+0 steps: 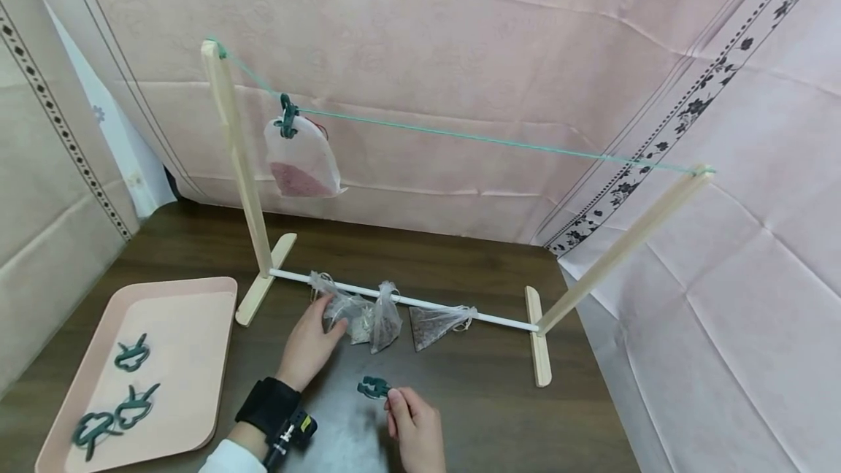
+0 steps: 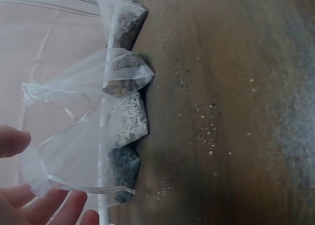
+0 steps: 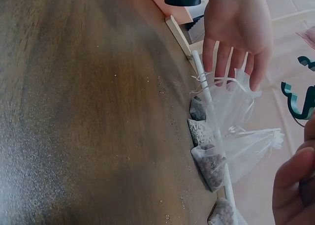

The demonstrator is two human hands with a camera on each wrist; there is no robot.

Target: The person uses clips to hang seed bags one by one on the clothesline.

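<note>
My left hand (image 1: 310,345) reaches to small sheer drawstring pouches that lean over a white rod near the table. Its fingers touch the gauzy top of the leftmost pouch, which has dark grey contents (image 2: 125,167); the thumb stands apart from them. Beside it sit a pouch of white pieces (image 2: 131,117), a pouch of brown bits (image 2: 129,77) and, farther right, another dark-filled pouch (image 1: 430,327). My right hand (image 1: 417,428) pinches a dark green clothespin (image 1: 373,387) above the table, in front of the pouches.
Two wooden posts carry a green string (image 1: 460,135). A pouch with pink contents (image 1: 298,174) hangs there from a green clothespin (image 1: 287,119). A pink tray (image 1: 190,363) at the left holds several green clothespins. The white rod (image 1: 506,321) joins the posts' feet. Pale crumbs dot the table.
</note>
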